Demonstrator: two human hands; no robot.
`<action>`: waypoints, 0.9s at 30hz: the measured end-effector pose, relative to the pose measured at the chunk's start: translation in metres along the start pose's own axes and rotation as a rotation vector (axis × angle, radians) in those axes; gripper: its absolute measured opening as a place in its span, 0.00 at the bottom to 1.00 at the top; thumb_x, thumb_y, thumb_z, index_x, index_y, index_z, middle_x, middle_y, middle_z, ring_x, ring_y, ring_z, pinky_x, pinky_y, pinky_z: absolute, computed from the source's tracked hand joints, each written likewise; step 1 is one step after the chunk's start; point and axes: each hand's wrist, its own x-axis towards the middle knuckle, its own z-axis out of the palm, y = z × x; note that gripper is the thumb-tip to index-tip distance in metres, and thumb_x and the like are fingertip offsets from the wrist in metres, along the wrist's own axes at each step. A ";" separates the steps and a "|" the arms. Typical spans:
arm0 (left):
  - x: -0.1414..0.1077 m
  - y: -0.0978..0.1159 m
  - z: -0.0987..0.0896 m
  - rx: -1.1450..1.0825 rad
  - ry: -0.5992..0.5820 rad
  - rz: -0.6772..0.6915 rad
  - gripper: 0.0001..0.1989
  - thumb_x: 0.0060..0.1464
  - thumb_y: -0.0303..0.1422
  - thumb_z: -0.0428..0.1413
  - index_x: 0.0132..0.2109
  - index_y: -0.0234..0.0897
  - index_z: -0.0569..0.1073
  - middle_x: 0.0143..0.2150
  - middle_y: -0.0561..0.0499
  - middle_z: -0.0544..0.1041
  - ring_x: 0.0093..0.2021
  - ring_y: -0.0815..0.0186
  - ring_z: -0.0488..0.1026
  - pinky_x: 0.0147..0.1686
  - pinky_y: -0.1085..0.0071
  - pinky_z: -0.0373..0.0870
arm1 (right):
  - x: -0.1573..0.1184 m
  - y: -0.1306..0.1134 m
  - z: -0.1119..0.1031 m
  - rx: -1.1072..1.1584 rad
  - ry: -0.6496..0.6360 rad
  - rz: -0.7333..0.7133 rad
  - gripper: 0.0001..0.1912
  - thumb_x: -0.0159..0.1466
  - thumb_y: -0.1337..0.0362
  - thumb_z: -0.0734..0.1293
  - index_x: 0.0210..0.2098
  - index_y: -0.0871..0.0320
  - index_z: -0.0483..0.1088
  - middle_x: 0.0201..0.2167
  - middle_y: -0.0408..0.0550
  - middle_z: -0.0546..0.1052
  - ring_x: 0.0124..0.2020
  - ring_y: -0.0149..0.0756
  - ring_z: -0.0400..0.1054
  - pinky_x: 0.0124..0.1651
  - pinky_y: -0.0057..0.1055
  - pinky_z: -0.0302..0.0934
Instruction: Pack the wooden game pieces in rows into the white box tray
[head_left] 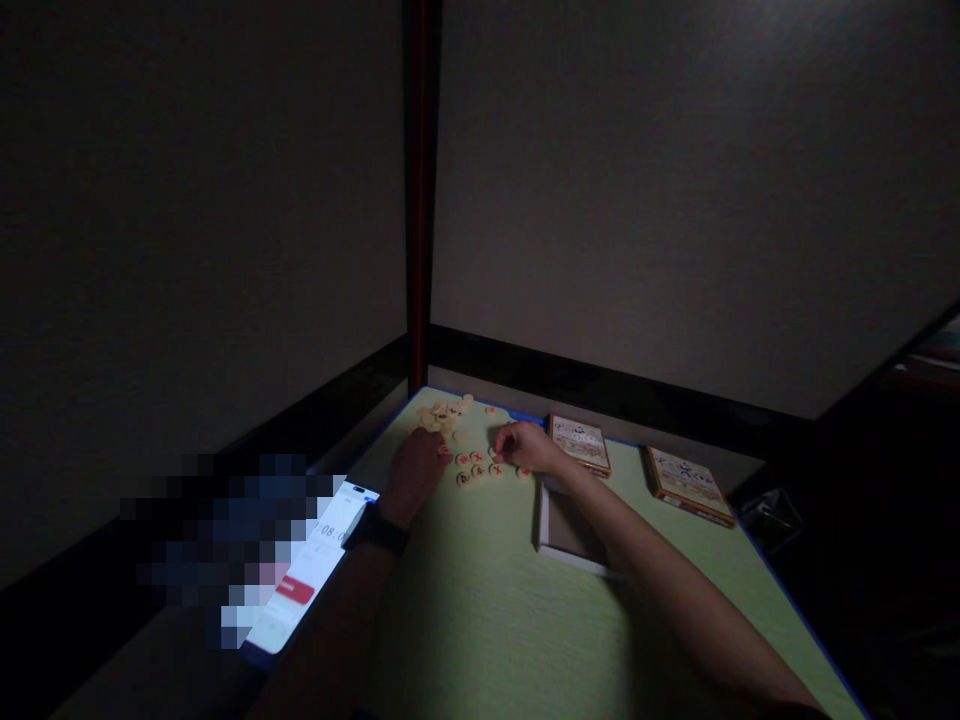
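Pale, round pieces (496, 469) with red or dark characters lie in loose rows between the left hand (418, 470) and right hand (523, 445), others heaped beyond, on a green table (480, 600). The hands are apart; whether either grips a piece, I cannot tell.

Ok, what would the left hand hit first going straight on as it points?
Probably the heap of round pieces just ahead of the left hand; the gap is hard to judge in this light.

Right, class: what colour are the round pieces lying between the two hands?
The round pieces are pale tan, several with red markings; the head view shows them.
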 end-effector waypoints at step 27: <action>0.001 -0.015 -0.010 -0.027 0.051 -0.098 0.13 0.60 0.26 0.51 0.50 0.34 0.75 0.50 0.40 0.78 0.51 0.58 0.75 0.49 0.68 0.68 | 0.050 -0.059 0.021 -0.376 -0.136 -0.191 0.17 0.59 0.77 0.63 0.43 0.60 0.78 0.44 0.56 0.81 0.44 0.42 0.73 0.42 0.29 0.59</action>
